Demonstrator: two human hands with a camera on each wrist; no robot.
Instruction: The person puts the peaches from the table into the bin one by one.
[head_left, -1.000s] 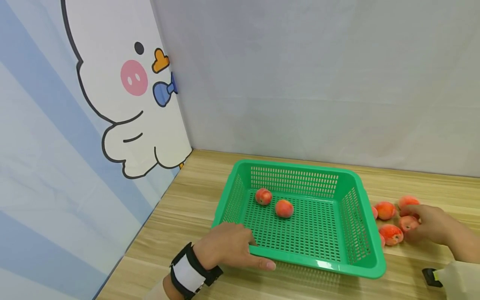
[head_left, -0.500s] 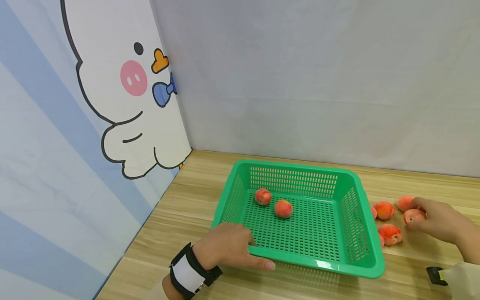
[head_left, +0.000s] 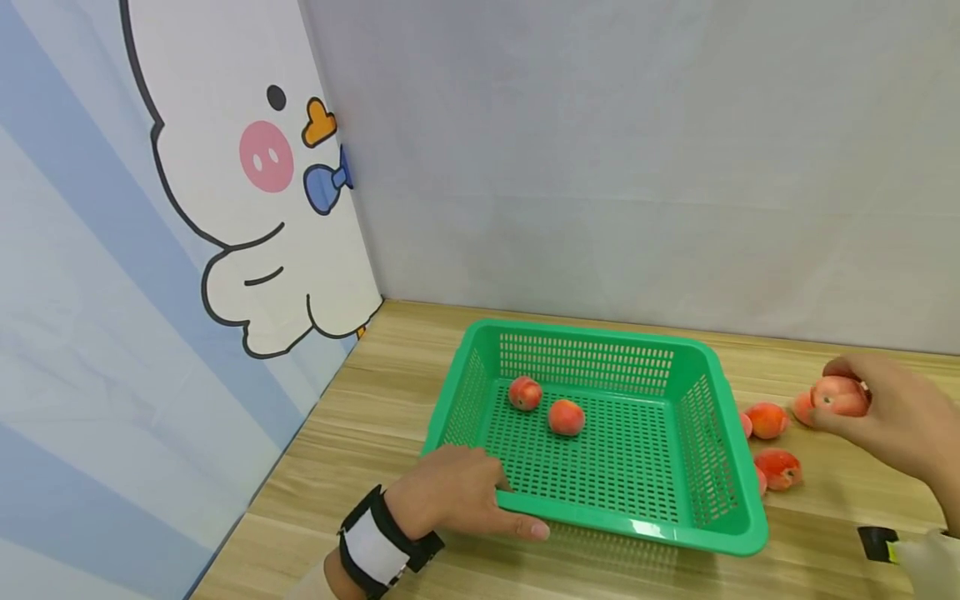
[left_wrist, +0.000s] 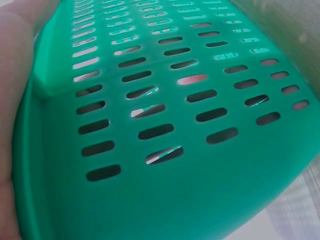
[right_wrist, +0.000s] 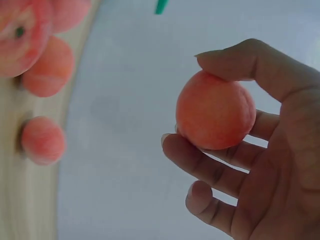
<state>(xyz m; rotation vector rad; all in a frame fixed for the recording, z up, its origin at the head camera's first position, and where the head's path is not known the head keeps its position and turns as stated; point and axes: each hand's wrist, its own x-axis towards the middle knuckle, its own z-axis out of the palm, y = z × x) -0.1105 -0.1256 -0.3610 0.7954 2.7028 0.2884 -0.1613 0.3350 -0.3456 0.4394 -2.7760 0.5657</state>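
Note:
A green slotted plastic basket [head_left: 637,533] stands on the wooden table, and two peaches, one reddish [head_left: 525,393] and one more orange [head_left: 566,417], lie inside it. My left hand [head_left: 450,492] grips its near-left rim, fingers over the inside and thumb along the outer front edge. Right of the basket, my right hand [head_left: 900,417] holds a peach [right_wrist: 215,112] between thumb and fingertips. The right wrist view has this peach against the pale wall, with the little finger curled below it. In the left wrist view, the basket's slotted side [left_wrist: 165,100] fills most of the picture.
Several loose peaches lie by the basket's right side, among them an orange one [head_left: 767,420] and a red one [head_left: 778,468]. Another peach [head_left: 802,410] is partly behind the held one. A pale wall sheet [head_left: 637,167] rises behind the table; a cartoon-printed sheet [head_left: 202,400] borders it at left.
My right hand has picked the peach up from among the others and moved it up, back and slightly right. The left hand stays on the basket rim.

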